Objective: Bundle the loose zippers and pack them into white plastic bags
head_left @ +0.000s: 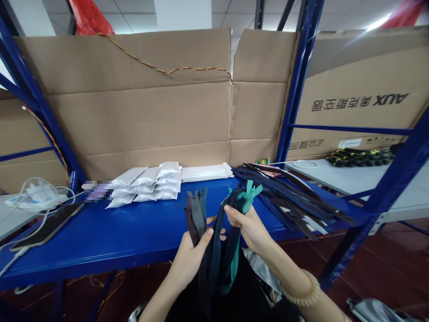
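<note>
My left hand [194,252] is closed around a few grey and brown zippers [197,212], their tape ends sticking up above the thumb. Dark navy and teal zippers [248,197] are pinched in my right hand [251,228], with the thumb on top and long tapes hanging down. A dark zipper [217,232] droops between the two hands, from the right fingers toward the left ones. Both hands are just in front of the blue shelf's edge, above my lap. Beyond my right hand lies a loose pile of dark zippers [284,192] on the shelf.
On the blue shelf [110,232] stand stacked white packets [150,185] and flat white strips [206,172]. A phone [50,226] with white cables lies at left. Cardboard [150,116] walls off the back. Blue posts [296,85] frame the sides; black-and-yellow objects [362,157] lie at right.
</note>
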`<state>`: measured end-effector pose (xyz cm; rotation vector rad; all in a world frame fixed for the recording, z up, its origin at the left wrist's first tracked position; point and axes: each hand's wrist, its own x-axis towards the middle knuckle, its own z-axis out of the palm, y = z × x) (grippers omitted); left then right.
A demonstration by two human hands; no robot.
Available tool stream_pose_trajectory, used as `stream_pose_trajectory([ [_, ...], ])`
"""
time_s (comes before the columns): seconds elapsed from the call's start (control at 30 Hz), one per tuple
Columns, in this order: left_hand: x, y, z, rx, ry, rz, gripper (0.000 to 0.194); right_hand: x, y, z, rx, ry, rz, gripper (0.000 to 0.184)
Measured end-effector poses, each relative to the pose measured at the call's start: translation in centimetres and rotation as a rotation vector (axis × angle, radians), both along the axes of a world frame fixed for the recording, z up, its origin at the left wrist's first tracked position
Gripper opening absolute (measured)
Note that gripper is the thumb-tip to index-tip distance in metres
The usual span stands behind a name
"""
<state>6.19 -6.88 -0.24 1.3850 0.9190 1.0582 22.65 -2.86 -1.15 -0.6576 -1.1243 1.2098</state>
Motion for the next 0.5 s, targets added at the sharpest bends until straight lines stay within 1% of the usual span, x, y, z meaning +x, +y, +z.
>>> stream_pose_trajectory([
  [0.1,-0.2,0.1,0.1,0.014,0.019,-0.032,0.046,0.5,-0.2,0.8,-0.016,0.01,-0.03,0.019],
  [0.17,-0.2,0.1,0.1,0.009,0.019,-0.075,0.045,0.8,-0.4,1.4,0.007,0.01,-0.029,0.021],
  [0.23,0.0,0.0,0.0,0.004,0.029,-0.108,0.045,0.9,-0.5,1.7,0.015,0.029,0.043,0.03],
  [0.27,0.1,0.0,-0.1,0.004,0.041,-0.117,0.045,0.8,-0.5,1.7,-0.006,0.053,0.088,0.032],
  [0.37,0.5,-0.1,-0.4,0.01,0.078,-0.141,0.047,0.4,-0.6,1.3,-0.105,0.1,0.166,0.033],
  [0.43,0.7,-0.2,-0.7,0.019,0.104,-0.156,0.048,0.0,-0.7,0.8,-0.112,0.045,0.152,0.034],
  [0.5,0.8,-0.2,-0.9,0.032,0.128,-0.159,0.048,-0.3,-0.8,0.4,-0.09,-0.073,0.094,0.034],
])
